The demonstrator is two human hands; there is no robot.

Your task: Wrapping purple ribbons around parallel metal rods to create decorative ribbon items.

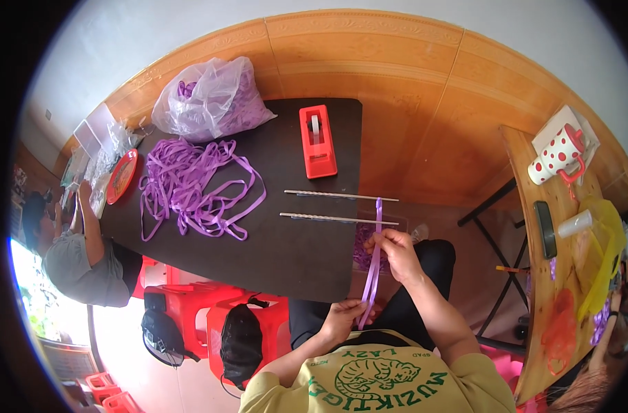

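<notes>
Two metal chopsticks, a far one (328, 195) and a near one (328, 218), lie parallel on the dark table (286, 255) and jut past its right edge. A purple ribbon (373, 279) is looped over the far chopstick near its tip and runs across the near one toward me. My right hand (394, 252) pinches the ribbon just below the near chopstick. Closer to my body, my left hand (348, 319) is closed on the ribbon's lower part, above my lap. Some of its fingertips are hidden.
A purple ribbon heap (190, 182), a stuffed plastic bag (214, 100) and a red tape dispenser (317, 141) occupy the table. Beneath its right edge sits a container of purple ribbon (363, 251). A wooden table (527, 289) stands right. Another person (87, 268) sits left, near red stools (183, 310).
</notes>
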